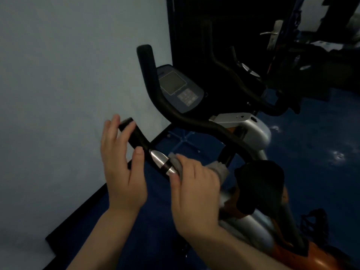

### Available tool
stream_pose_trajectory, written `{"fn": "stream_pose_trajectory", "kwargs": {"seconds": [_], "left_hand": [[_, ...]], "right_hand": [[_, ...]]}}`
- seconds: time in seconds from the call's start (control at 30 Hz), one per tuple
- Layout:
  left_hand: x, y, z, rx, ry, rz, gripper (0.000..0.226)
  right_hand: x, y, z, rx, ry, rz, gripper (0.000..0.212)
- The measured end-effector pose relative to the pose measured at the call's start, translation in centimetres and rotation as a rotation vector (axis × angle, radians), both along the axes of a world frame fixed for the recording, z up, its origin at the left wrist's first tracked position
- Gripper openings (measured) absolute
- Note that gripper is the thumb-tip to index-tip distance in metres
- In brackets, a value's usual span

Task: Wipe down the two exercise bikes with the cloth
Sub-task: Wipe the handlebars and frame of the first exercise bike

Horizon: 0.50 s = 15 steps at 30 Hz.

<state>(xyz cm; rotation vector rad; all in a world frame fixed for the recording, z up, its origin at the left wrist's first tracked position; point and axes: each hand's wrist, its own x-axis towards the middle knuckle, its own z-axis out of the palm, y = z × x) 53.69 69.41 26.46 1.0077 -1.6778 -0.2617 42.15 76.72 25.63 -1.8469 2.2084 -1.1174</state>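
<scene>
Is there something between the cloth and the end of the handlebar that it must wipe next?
Yes. The left hand holds the black foam end of the handlebar, just beyond the silver sensor, where the right hand presses the cloth.

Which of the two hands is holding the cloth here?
The right hand grips the grey cloth around the handlebar beside its silver sensor. The left hand holds only the bare black grip end.
</scene>
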Motion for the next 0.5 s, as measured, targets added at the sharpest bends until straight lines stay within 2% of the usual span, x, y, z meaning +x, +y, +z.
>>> {"fn": "stream_pose_trajectory", "kwargs": {"seconds": [0.07,0.13,0.2,0.23,0.3,0.33,0.43,0.5], "left_hand": [[0.1,-0.6,0.9,0.108,0.130,-0.041,0.046],[0.0,-0.8,1.5,0.171,0.218,-0.056,0.045],[-0.1,-0.6,1.7,0.205,0.249,-0.055,0.042],[-0.2,-0.4,1.7,0.218,0.247,-0.056,0.041],[-0.5,0.0,1.4,0.231,0.228,-0.058,0.039],[-0.7,0.2,1.4,0.237,0.235,-0.062,0.039],[-0.9,0.4,1.7,0.282,0.301,-0.096,0.041],[-0.6,0.6,1.7,0.304,0.331,-0.135,0.043]], "right_hand": [[1.9,-2.4,1.4,0.014,-0.110,0.052,0.040],[1.9,-3.7,2.0,0.034,-0.157,0.205,0.046],[0.6,-2.8,1.7,0.055,-0.136,0.332,0.053],[-0.1,-1.9,1.3,0.084,-0.063,0.358,0.059],[-1.1,-0.5,0.4,0.141,0.116,0.346,0.067],[-1.2,-0.8,0.4,0.140,0.137,0.324,0.067],[1.0,-4.4,2.0,0.132,-0.008,0.294,0.059],[2.7,-5.6,3.0,0.090,-0.019,0.326,0.058]]}}
